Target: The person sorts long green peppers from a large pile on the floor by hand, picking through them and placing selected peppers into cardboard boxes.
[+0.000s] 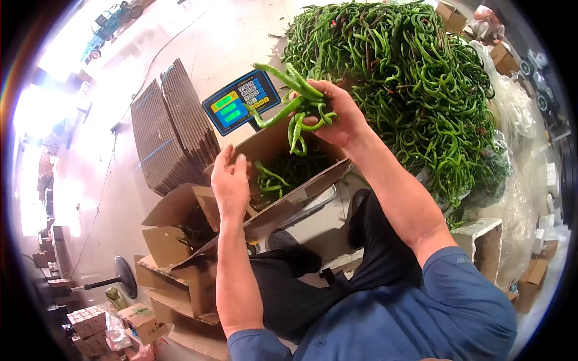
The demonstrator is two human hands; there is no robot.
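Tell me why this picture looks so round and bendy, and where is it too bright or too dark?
Head view: dark corners and bowed edges, like a very wide lens; white glare washes out the upper left and the floor there; a rainbow streak at the far left; shade inside the open box, while the green peppers held above look clear.

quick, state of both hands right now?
Left hand: open, fingers loosely curled, nothing visible in it, beside the open box.
Right hand: closed on a bunch of green peppers, above the box.
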